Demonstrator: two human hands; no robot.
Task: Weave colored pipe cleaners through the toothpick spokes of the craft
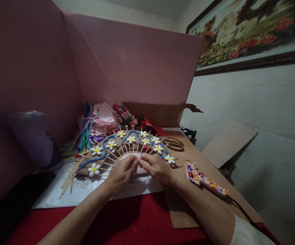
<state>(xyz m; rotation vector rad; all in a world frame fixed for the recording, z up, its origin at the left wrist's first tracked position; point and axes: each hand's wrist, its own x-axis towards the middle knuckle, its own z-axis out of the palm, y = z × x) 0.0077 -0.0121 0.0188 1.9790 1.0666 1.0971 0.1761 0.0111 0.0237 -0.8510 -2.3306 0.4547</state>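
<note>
Both my hands meet in front of a fan-shaped craft piece point(104, 153), wound with brown twine over thin wooden sticks. White clay flowers point(131, 140) with yellow centres and wavy blue strips decorate it, and small coloured balls tip some of the sticks along its upper edge. My left hand point(124, 171) and my right hand point(157, 166) are closed, fingertips pinched together around a tiny pink lump point(138, 159), perhaps soft clay. The fingers hide most of it. The hands are just below the fan's inner arc.
A flowered glue gun point(206, 180) with a black cord lies on brown cardboard point(180, 211) at the right. Scissors point(174, 143) rest behind the fan. Pipe cleaners point(86, 127) and crumpled pink material point(104, 117) are heaped at the back left. White paper point(52, 189) covers part of the red cloth point(127, 221).
</note>
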